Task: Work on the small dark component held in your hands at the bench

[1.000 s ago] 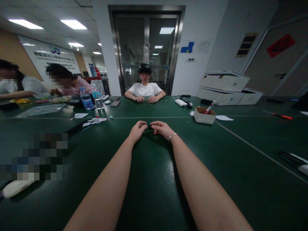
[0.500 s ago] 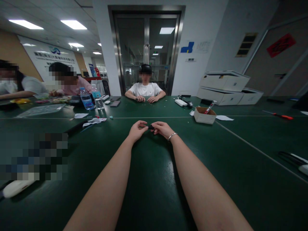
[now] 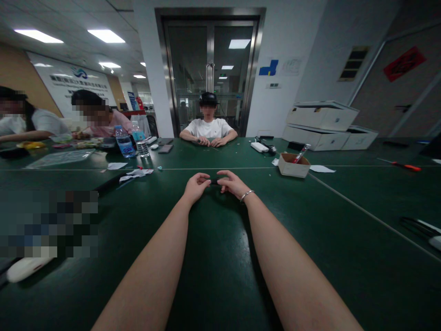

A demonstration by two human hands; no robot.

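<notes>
Between my two hands, low over the green table (image 3: 220, 257), is a small dark object (image 3: 214, 181), too small to name. My left hand (image 3: 197, 187) pinches its left end between thumb and fingertips. My right hand (image 3: 234, 185), with a silver bracelet at the wrist, grips its right end with the thumb and lower fingers, while the index finger is raised and arched above it. The fingers hide both ends of the object.
Ahead right is a small cardboard box (image 3: 292, 166) holding a red-and-clear tool. A screwdriver (image 3: 401, 166) and white boxes (image 3: 320, 117) are farther right. Water bottles (image 3: 124, 142) and paper scraps (image 3: 138, 173) lie left. A person (image 3: 208, 126) sits opposite.
My right index finger has lifted off the small dark object, and more of the object shows between my hands. My left hand has hardly moved.
</notes>
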